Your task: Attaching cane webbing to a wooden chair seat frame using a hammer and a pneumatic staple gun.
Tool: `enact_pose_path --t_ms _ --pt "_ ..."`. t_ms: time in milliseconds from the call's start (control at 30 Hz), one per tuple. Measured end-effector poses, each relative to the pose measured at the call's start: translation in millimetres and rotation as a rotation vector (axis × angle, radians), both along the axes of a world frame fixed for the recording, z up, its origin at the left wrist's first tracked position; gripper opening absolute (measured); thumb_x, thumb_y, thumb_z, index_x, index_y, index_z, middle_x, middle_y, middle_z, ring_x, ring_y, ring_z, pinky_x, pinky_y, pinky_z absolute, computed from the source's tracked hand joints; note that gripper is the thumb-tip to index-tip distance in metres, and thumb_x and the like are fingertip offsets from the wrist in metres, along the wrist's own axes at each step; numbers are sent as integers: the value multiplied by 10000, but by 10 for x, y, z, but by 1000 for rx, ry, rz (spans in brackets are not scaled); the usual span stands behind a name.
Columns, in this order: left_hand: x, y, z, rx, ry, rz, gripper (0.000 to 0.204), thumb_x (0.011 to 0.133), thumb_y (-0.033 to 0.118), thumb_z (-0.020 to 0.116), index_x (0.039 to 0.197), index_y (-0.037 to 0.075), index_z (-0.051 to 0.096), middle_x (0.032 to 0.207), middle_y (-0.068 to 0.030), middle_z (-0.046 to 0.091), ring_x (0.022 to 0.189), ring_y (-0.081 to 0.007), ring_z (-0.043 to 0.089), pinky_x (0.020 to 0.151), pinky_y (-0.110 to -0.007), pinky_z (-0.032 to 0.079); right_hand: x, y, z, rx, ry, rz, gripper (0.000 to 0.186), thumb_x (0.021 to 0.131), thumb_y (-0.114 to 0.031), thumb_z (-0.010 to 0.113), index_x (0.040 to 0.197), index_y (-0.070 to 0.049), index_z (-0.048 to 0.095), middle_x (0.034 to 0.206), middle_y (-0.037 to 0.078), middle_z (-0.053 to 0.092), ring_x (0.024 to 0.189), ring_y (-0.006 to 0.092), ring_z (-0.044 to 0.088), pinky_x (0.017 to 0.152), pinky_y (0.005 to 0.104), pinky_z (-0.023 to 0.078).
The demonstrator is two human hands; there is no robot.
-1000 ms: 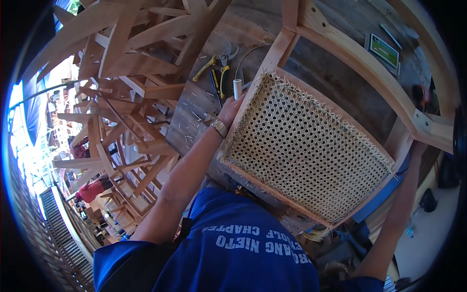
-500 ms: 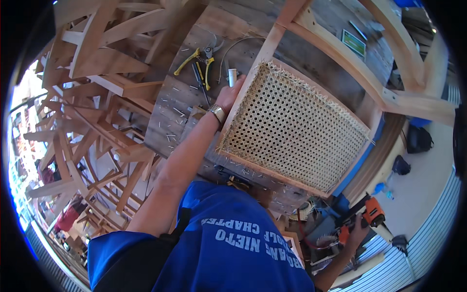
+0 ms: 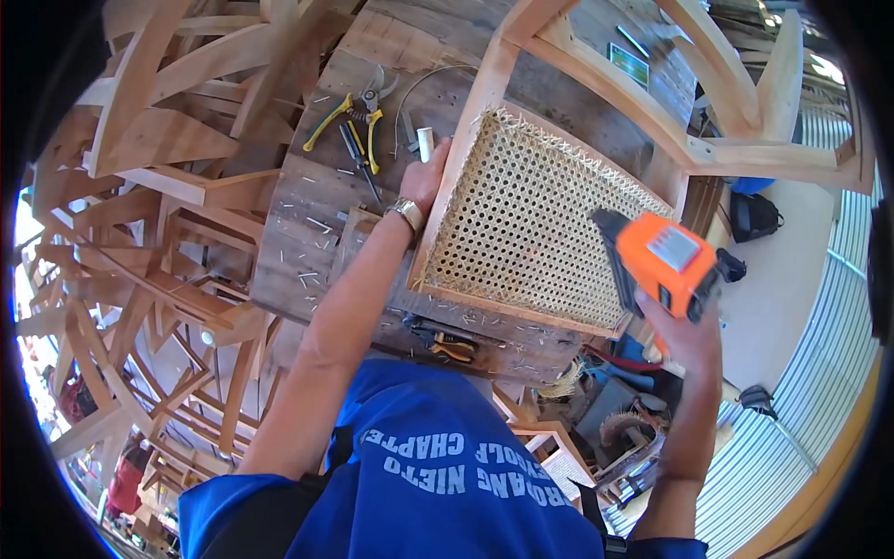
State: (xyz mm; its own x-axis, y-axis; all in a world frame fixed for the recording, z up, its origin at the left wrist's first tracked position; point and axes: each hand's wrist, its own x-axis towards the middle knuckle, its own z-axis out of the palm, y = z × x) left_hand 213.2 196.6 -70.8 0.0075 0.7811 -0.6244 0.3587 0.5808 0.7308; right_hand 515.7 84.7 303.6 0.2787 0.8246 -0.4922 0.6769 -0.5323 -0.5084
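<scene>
We have a pale wooden chair [image 3: 477,84] across the middle and upper right of the view, resting on a worn wooden tabletop [image 3: 293,261]. Its woven cane panel [image 3: 531,219] sits at the centre, with frayed ends bristling along the upper edge.

Our left hand [image 3: 426,182], just left of centre, is against the chair's left rail. Its fingers are partly hidden by the wood, so we cannot tell how far they close around it. We wear a metal watch [image 3: 408,214] on that wrist.

Our right hand [image 3: 687,340], at the right of the view, is closed around the handle of an orange-and-black nail gun [image 3: 666,261]. The tool's black nose overlaps the panel's right part; we cannot tell whether it touches the cane.

Near our left hand, at upper left of centre, stands a white cylinder [image 3: 426,144]. Just left of it lie yellow-handled shears [image 3: 372,126] and a dark screwdriver [image 3: 359,156], with small pale bits [image 3: 318,225] scattered below them. Dark-and-yellow pliers [image 3: 453,348] lie below the chair's near edge. More wooden chair frames [image 3: 168,140] crowd the left side, and a black bag [image 3: 754,219] lies at far right.
</scene>
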Motion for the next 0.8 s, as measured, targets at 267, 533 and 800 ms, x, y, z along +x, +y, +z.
enact_pose_path --t_ms 267,533,800 --pt "34 -59 23 -4 12 -108 693 990 695 431 1247 86 639 975 -428 665 1016 -562 657 887 -569 500 -576 748 -639 30 -21 376 271 806 -85 818 1059 -17 747 926 130 782 878 185 762 807 346 588" --pt "54 -116 67 39 -27 -114 435 1110 413 431 1537 353 494 825 -353 667 808 -519 697 711 -584 530 -825 1011 -972 -45 19 276 266 807 -85 825 1050 -6 749 936 115 791 854 197 762 790 361 593" --pt "60 -51 253 -92 -80 10 894 996 764 431 1012 -79 728 955 -464 648 1037 -577 647 934 -565 482 -792 1070 -980 32 -2 398 289 805 -78 838 1073 -14 755 963 124 794 896 201 770 826 358 596"
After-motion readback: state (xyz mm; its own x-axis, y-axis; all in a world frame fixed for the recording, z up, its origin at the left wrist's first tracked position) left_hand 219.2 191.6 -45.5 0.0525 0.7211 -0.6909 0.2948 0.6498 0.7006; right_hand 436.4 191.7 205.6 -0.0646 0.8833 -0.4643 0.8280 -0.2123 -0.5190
